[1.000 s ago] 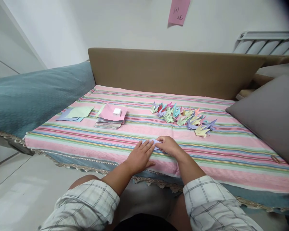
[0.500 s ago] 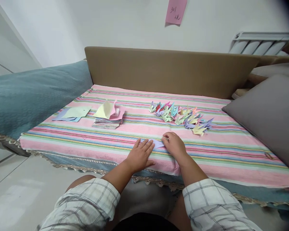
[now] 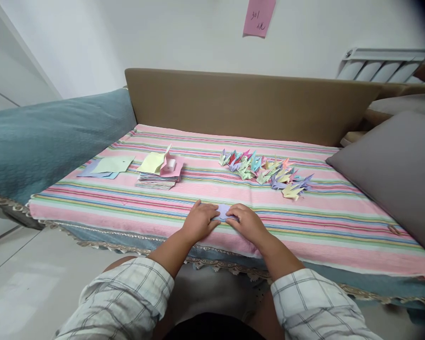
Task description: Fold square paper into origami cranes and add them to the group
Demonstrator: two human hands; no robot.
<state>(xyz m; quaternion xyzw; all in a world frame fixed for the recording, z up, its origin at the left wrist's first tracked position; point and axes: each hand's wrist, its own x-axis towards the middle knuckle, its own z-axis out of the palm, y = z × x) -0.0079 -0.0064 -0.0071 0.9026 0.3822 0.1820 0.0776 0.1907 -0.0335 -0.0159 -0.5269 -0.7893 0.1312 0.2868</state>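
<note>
Between my two hands is a small piece of folded lavender paper (image 3: 222,211), near the front of the striped cloth (image 3: 212,189). My left hand (image 3: 200,221) grips its left end, thumb and fingers closed on it. The right end sits in the pinch of my right hand (image 3: 247,221). My fingers cover both ends of the paper, so only its middle shows. Beyond my right hand lies a cluster of folded paper cranes (image 3: 264,172) in several colours.
A stack of square papers (image 3: 157,181) with a small white block (image 3: 169,165) on top stands at left. Loose green and blue sheets (image 3: 113,165) lie farther left. A grey cushion (image 3: 393,165) leans at right, and a brown backrest (image 3: 248,104) runs behind.
My left hand has gone from lying flat on the lavender paper to gripping its left end. My right hand left the paper briefly, then took its right end. A yellow sheet flipped over on the stack.
</note>
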